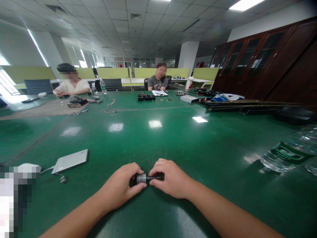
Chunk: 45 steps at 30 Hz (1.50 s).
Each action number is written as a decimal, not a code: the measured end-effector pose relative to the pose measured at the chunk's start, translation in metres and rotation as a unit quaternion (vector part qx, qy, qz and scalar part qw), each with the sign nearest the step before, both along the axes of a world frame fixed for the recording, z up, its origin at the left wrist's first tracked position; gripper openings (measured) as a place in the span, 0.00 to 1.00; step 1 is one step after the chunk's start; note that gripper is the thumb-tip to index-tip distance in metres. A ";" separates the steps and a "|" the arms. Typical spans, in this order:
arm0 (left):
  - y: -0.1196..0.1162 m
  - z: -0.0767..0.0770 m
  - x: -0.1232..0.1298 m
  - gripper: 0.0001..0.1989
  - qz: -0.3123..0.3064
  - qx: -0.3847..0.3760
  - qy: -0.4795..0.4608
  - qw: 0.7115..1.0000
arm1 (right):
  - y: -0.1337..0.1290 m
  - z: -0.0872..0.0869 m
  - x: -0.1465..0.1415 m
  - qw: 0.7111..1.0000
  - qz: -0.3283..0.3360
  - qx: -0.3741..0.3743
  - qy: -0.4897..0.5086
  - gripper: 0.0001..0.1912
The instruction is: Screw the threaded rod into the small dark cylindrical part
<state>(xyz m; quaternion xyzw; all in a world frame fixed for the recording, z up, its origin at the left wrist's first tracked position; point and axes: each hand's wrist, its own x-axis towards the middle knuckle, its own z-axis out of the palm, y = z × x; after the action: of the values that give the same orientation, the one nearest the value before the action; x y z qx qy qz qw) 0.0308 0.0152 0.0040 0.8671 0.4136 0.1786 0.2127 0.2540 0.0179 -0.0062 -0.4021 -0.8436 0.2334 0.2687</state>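
Hands (pixel 148 180) grip a small motor (pixel 141 178), water bottle (pixel 288 152) off right.

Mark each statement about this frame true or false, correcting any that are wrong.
1. The left hand grips a grey cylinder. True.
2. The right hand is empty. False: the right hand has its fingers on a dark ridged rod.
3. A person in a grey shirt sits across the green table. True.
4. The green-labelled water bottle stands left of both hands. False: the water bottle is on the right.
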 end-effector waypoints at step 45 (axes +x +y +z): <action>0.003 -0.004 -0.004 0.08 0.002 -0.006 -0.018 1.000 | 0.006 0.005 0.013 1.000 -0.006 -0.022 -0.014 0.06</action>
<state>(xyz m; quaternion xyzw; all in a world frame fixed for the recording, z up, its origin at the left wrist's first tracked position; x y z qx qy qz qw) 0.0263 0.0178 0.0004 0.8617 0.4123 0.1918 0.2251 0.2671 0.0235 -0.0010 -0.4163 -0.8394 0.2444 0.2495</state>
